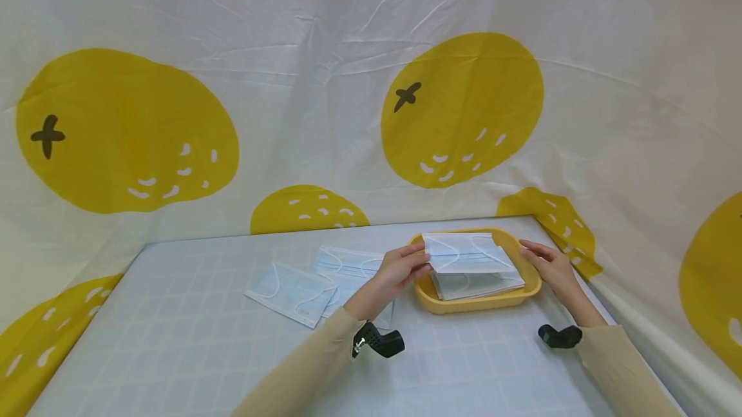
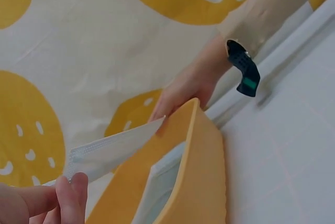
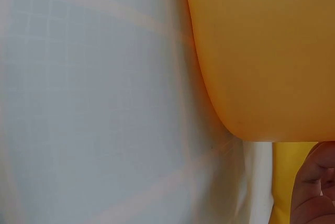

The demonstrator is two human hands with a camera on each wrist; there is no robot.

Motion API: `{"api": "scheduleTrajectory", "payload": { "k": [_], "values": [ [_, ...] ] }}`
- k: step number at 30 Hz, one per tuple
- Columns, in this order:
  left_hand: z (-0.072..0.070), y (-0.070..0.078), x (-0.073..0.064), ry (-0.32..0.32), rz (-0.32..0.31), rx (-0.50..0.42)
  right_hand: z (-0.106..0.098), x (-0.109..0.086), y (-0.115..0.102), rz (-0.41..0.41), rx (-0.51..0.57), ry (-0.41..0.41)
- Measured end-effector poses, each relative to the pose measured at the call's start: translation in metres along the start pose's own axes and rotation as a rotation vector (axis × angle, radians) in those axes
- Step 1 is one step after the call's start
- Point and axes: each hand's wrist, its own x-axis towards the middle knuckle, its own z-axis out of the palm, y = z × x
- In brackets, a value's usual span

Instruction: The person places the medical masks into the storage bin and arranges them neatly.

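Note:
My left hand [image 1: 401, 270] pinches the left edge of a pale blue face mask [image 1: 464, 252] with white ear loops. That mask is held over a yellow plastic basket [image 1: 458, 307], above a stack of masks [image 1: 478, 286] lying inside. In the left wrist view, the thumb and fingers [image 2: 78, 187] meet at the mask's near end. At the basket's right end, my right hand [image 1: 553, 270] holds the rim; the right wrist view shows its curled fingers [image 3: 313, 179] by the basket edge, partly cut off.
Left of the basket, a few more masks [image 1: 292, 293] overlap on the table [image 1: 191, 327], partly behind my left forearm. A white curtain [image 1: 324, 101] with yellow fruit prints hangs behind and beside the table. Dark devices [image 1: 379, 341] sit on both wrists.

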Motion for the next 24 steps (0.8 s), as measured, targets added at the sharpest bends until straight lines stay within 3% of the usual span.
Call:
{"api": "scheduleTrajectory", "payload": {
  "k": [15,24],
  "values": [
    [0.027,-0.008,0.009,0.031,-0.023,0.008,-0.004,-0.006,-0.007,0.02,-0.014,-0.008],
    [0.035,-0.008,0.011,0.045,-0.026,0.011,-0.003,-0.002,-0.004,0.012,-0.001,-0.011]
  ]
}}
